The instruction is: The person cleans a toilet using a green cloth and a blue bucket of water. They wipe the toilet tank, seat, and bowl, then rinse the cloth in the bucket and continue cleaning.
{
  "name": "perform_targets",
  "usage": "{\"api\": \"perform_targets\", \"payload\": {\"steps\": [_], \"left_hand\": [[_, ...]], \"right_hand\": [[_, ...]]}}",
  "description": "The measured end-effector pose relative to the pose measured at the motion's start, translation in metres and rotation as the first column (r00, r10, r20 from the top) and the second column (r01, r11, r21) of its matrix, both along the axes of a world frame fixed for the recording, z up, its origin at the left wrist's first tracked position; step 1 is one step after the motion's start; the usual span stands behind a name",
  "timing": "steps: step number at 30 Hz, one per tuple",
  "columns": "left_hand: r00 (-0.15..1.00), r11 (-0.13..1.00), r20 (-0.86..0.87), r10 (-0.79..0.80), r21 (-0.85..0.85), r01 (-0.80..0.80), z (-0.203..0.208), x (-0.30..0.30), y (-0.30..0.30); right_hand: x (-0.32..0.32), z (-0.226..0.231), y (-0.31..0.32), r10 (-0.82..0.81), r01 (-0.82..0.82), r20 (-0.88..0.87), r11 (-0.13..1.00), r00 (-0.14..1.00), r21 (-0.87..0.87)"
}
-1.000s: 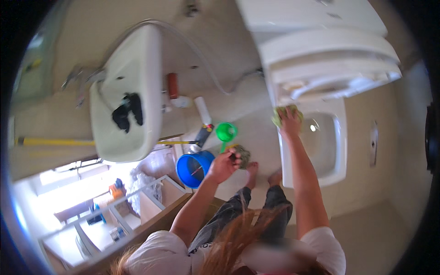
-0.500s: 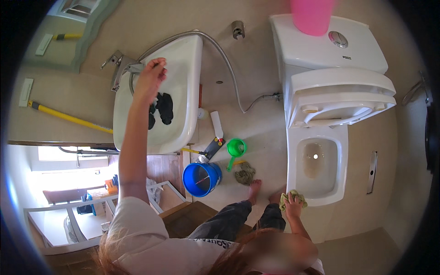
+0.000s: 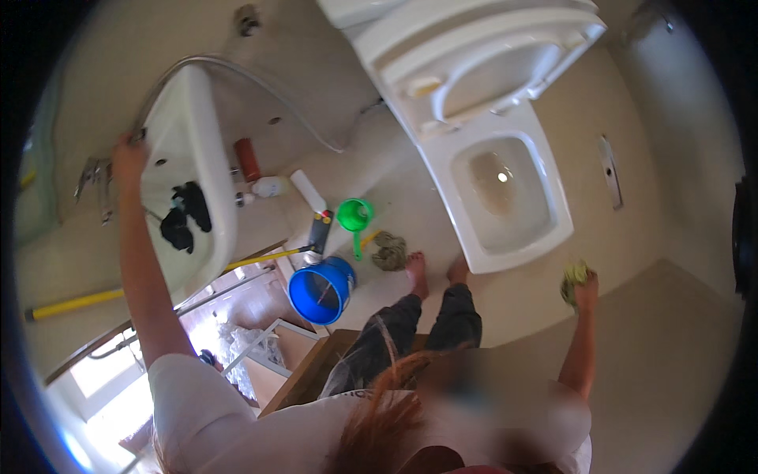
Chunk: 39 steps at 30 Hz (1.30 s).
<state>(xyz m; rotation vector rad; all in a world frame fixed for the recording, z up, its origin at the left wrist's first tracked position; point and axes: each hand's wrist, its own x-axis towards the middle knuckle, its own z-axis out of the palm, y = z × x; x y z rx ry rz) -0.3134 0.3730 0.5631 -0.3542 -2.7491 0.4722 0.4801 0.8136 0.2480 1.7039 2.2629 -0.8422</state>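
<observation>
At the left side of the white sink (image 3: 213,118), my left hand (image 3: 130,162) is closed around the end of a flexible metal hose (image 3: 189,60). The fingertips are partly hidden. Dark, wet-looking cloth items (image 3: 192,207) lie in the basin below that hand, and the faucet (image 3: 99,182) is just to its left. My right hand (image 3: 587,291) grips a crumpled green cloth (image 3: 570,284), held out to the right, apart from the white toilet (image 3: 474,257). The toilet's lid and seat are raised.
On the floor stand a blue bucket (image 3: 316,294), a green dipper (image 3: 355,213) and a white bottle (image 3: 308,192). A rumpled greenish cloth (image 3: 388,251) lies by my feet. A yellow pole (image 3: 79,304) crosses below the sink. A metal plate (image 3: 609,170) is at the right.
My left hand has moved from beside the faucet onto the hose's end. My right hand has carried the green cloth away from the toilet rim to the right. The view has shifted and tilted.
</observation>
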Motion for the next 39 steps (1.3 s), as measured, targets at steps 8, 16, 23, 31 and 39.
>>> {"api": "perform_targets", "payload": {"steps": [8, 16, 23, 31, 39], "left_hand": [[0.889, 0.689, -0.140, -0.437, 0.583, 0.430, 0.012, 0.136, 0.059], [0.891, 0.312, 0.158, -0.426, 0.950, -0.020, -0.094, 0.340, 0.046], [0.536, 0.277, 0.788, -0.303, 0.611, -0.742, -0.169, 0.500, 0.065], [0.091, -0.280, 0.911, -0.401, -0.028, -0.960, -0.210, 0.564, -0.028], [0.317, -0.560, 0.808, -0.497, -0.019, -0.828, -0.218, 0.584, -0.065]], "right_hand": [[-0.070, -0.103, -0.065, -0.133, 0.191, -0.207, 0.937, 0.969, 0.293], [-0.177, -0.062, -0.245, -0.023, 0.025, -0.027, 0.998, 0.999, 0.064], [-0.187, -0.040, -0.257, -0.111, -0.321, -0.398, 0.417, 0.910, -0.850], [-0.216, 0.067, -0.300, 0.008, -0.335, -0.334, 0.033, 0.942, -0.942], [-0.236, 0.094, -0.321, -0.034, -0.149, -0.146, -0.177, 0.989, -0.973]]}}
